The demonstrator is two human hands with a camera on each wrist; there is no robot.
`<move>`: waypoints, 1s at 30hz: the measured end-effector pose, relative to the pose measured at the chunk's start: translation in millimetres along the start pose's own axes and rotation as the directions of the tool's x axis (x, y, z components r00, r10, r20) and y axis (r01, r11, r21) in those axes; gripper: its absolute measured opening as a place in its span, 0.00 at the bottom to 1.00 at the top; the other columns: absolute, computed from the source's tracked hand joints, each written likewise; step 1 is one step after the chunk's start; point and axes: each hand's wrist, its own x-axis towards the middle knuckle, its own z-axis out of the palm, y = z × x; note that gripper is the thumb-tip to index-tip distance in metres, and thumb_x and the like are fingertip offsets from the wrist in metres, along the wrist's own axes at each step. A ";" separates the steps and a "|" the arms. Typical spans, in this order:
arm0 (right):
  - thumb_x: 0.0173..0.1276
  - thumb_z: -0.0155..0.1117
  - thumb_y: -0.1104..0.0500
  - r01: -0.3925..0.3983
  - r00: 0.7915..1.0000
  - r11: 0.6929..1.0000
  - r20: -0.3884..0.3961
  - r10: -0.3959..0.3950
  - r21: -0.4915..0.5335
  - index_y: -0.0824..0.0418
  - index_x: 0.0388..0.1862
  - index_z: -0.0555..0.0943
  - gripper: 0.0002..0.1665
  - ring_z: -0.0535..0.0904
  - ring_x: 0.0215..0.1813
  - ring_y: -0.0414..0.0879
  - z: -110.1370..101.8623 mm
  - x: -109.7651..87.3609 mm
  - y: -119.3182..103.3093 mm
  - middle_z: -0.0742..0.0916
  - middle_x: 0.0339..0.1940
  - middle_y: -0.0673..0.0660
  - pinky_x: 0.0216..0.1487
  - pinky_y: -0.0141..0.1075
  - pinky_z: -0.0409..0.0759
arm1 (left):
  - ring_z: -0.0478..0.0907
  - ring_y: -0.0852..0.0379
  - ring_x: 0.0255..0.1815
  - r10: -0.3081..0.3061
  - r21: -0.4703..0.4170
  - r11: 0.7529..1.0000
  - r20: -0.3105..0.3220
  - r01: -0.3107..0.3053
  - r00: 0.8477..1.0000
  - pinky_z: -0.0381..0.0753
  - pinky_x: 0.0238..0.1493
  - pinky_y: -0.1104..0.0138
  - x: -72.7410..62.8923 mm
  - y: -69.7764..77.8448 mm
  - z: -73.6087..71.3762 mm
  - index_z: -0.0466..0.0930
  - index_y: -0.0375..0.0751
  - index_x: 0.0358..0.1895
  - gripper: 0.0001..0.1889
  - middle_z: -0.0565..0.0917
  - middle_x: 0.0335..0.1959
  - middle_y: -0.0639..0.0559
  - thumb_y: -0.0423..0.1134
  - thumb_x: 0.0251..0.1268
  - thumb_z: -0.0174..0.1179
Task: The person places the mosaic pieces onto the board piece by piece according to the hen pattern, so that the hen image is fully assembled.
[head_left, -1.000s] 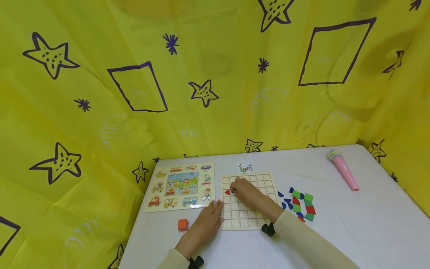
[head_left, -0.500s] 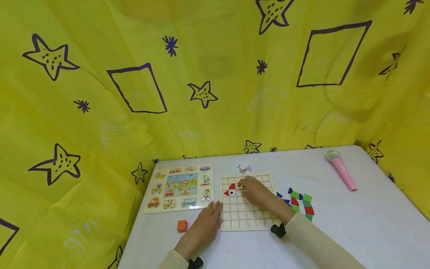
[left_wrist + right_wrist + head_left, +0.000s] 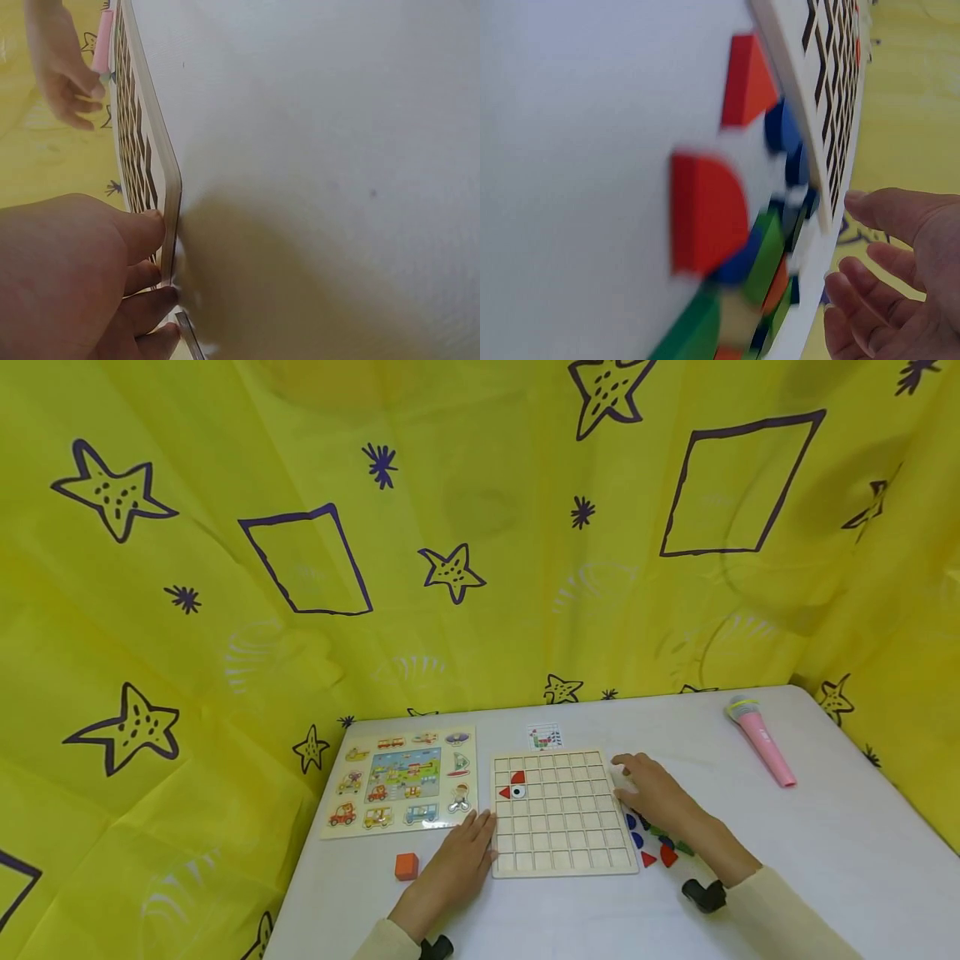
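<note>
A pale wooden grid board (image 3: 562,841) lies mid-table. In its upper left cells sit a red triangle (image 3: 505,792), a white tile with a black dot (image 3: 518,792) and a red quarter-round tile (image 3: 518,777). My left hand (image 3: 459,857) rests along the board's left edge, fingers extended; in the left wrist view its thumb touches the rim. Off the board's right edge, my right hand (image 3: 656,791) hovers with loosely bent fingers and nothing held. It partly hides the loose tiles in the head view: red quarter-round (image 3: 716,214), red triangle (image 3: 751,84), blue (image 3: 781,127) and green (image 3: 686,326) ones.
Behind the board lies a small pattern card (image 3: 545,737). To the left are a vehicle picture puzzle (image 3: 442,777) and an orange cube (image 3: 407,867). A pink toy microphone (image 3: 767,747) lies at the far right. Yellow curtain (image 3: 465,643) backs the white table (image 3: 810,852).
My right hand has left the board's upper left cells and moved right, over the loose tiles. The dotted tile and red quarter-round tile now show uncovered. The left hand stays put.
</note>
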 end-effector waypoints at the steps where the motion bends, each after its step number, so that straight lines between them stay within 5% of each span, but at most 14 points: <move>1: 0.72 0.72 0.60 -0.021 1.000 1.000 -0.007 0.021 -0.001 0.68 0.71 0.73 0.33 0.80 0.55 0.61 -4.2 -3.4 6.4 0.82 0.56 0.68 0.56 0.58 0.84 | 0.59 0.40 0.85 0.000 0.001 1.000 0.001 0.000 1.000 0.64 0.81 0.45 -0.1 0.3 -0.2 0.61 0.38 0.82 0.31 0.66 0.83 0.44 0.45 0.84 0.53; 7: 0.70 0.74 0.57 -0.179 0.984 0.984 0.000 0.179 -0.010 0.74 0.69 0.71 0.37 0.75 0.57 0.71 -31.6 -19.6 44.0 0.78 0.58 0.77 0.54 0.63 0.83 | 0.59 0.39 0.84 0.007 0.005 1.000 -0.006 -0.007 1.000 0.65 0.80 0.45 -0.8 0.4 -0.4 0.62 0.37 0.82 0.31 0.66 0.82 0.43 0.45 0.84 0.53; 12: 0.69 0.74 0.52 -0.281 0.955 0.960 0.093 0.281 -0.010 0.76 0.61 0.73 0.35 0.73 0.54 0.73 -48.8 -29.0 64.4 0.77 0.54 0.78 0.50 0.64 0.81 | 0.59 0.39 0.84 -0.002 0.002 1.000 0.003 0.002 1.000 0.64 0.81 0.46 -1.4 0.4 0.0 0.61 0.36 0.82 0.31 0.65 0.83 0.43 0.45 0.85 0.52; 17: 0.72 0.71 0.53 -0.273 0.955 0.961 0.132 0.265 0.049 0.74 0.55 0.77 0.27 0.77 0.51 0.66 -49.7 -31.3 77.4 0.81 0.49 0.73 0.52 0.59 0.84 | 0.58 0.39 0.85 -0.004 0.004 1.000 0.006 0.004 1.000 0.64 0.81 0.46 -2.7 1.4 -1.0 0.61 0.36 0.82 0.31 0.65 0.83 0.43 0.45 0.85 0.52; 23: 0.75 0.64 0.62 -0.204 0.978 0.977 0.065 0.200 0.064 0.71 0.52 0.81 0.14 0.78 0.48 0.60 -46.6 -30.1 84.1 0.84 0.44 0.66 0.54 0.59 0.85 | 0.59 0.39 0.84 0.003 0.011 1.000 0.005 -0.003 1.000 0.64 0.81 0.47 -2.2 1.5 -1.1 0.61 0.36 0.82 0.31 0.65 0.83 0.43 0.45 0.85 0.52; 30: 0.75 0.66 0.60 -0.204 0.978 0.977 0.055 0.200 0.069 0.72 0.57 0.80 0.19 0.78 0.51 0.62 -42.2 -29.7 87.6 0.82 0.49 0.69 0.55 0.59 0.85 | 0.58 0.38 0.85 0.007 -0.014 1.000 -0.001 -0.007 1.000 0.63 0.81 0.45 -0.1 -0.3 2.2 0.61 0.36 0.82 0.31 0.65 0.83 0.42 0.45 0.85 0.52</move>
